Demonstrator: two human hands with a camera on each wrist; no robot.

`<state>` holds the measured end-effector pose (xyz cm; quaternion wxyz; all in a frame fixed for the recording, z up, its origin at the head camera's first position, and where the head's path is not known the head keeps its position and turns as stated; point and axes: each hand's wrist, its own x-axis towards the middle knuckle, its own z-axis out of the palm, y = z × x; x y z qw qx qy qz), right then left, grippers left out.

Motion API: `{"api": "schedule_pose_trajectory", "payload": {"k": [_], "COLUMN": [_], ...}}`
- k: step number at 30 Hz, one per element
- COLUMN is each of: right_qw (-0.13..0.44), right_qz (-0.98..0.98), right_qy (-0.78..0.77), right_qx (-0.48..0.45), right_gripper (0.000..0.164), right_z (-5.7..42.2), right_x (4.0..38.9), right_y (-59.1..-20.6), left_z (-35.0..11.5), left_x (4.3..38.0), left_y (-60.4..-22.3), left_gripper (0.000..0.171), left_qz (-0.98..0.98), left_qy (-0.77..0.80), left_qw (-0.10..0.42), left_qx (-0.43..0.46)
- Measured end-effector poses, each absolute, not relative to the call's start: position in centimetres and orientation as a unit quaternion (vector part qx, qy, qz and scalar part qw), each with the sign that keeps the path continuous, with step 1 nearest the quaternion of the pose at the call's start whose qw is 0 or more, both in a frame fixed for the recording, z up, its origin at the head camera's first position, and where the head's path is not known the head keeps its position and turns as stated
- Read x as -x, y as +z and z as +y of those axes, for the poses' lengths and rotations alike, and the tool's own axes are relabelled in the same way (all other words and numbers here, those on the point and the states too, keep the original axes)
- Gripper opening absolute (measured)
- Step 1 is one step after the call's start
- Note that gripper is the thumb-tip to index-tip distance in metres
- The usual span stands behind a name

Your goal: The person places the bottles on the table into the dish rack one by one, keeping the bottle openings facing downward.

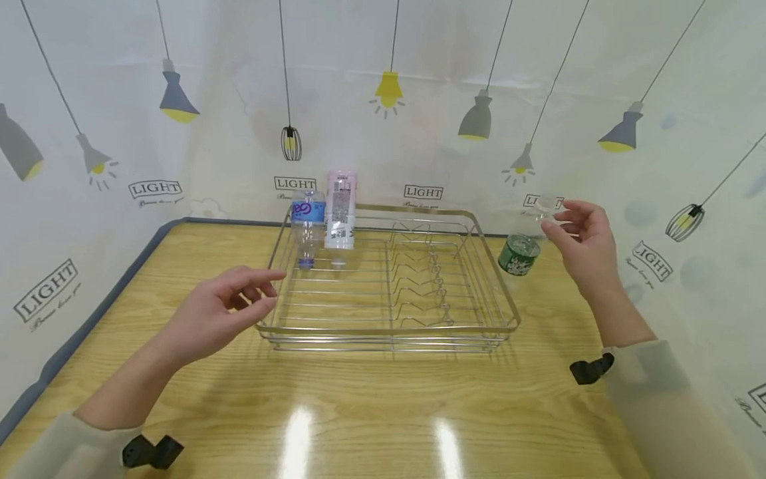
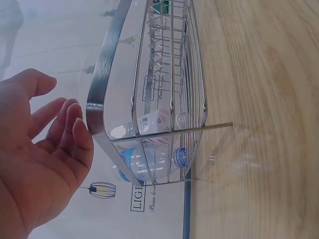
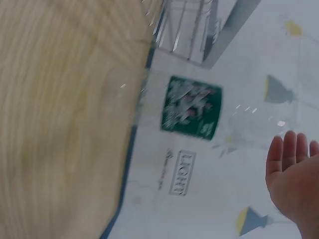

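My right hand point(image 1: 586, 246) is at the right, beyond the wire dish rack point(image 1: 391, 330). Its thumb and fingers pinch the clear end of a plastic bottle with a green label point(image 1: 518, 255). In the right wrist view, that bottle point(image 3: 192, 107) stands upright beside the rack; its clear ends are faint. My left hand point(image 1: 218, 313) hovers by the rack's left rim, fingers loosely bent and holding nothing. Inside the rack's back left, a clear bottle with a blue label point(image 1: 308, 211) is upside down, cap lowest. Next to it leans a bottle with a pink and white label point(image 1: 341, 209).
The rack stands on a wood-grain table point(image 1: 371, 406); its right part has a row of bent wire dividers point(image 1: 421, 293). A pale backdrop point(image 1: 233, 100) printed with hanging lamps rises behind the table and along both sides.
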<state>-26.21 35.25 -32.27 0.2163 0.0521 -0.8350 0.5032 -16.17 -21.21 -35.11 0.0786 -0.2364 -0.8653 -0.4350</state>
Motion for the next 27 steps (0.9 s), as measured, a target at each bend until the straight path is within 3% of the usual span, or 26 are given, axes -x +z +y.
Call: {"api": "schedule_pose_trajectory", "payload": {"k": [3,7,13,19,27], "right_qw": [0.201,0.135,0.037,0.000,0.006], "right_qz": [-0.841,-0.863,-0.868,-0.876,-0.895], "right_qy": [0.502,0.486,0.495,0.483,0.447], "right_qx": [-0.009,0.010,-0.002,-0.003,-0.018], "right_gripper": [0.064,0.087,0.104,0.110,0.103], "right_z": [36.7,37.8,38.1,37.8,37.4], "right_x": [26.8,27.6,29.1,30.0,30.2], "right_y": [-33.2,-34.4,-35.9,-37.0,-37.7], "left_z": [-20.7,-19.5,-17.3,-14.8,-12.5], "left_x": [16.2,16.5,17.4,18.4,19.2], "left_y": [-34.7,-34.3,-34.2,-34.4,-34.1], "left_gripper": [0.039,0.038,0.041,0.043,0.045], "left_qz": [-0.866,-0.863,-0.855,-0.841,-0.834], "left_qy": [-0.433,-0.436,-0.435,-0.444,-0.462], "left_qw": [0.069,0.052,0.027,0.005,-0.035], "left_qx": [0.241,0.252,0.281,0.309,0.298]}}
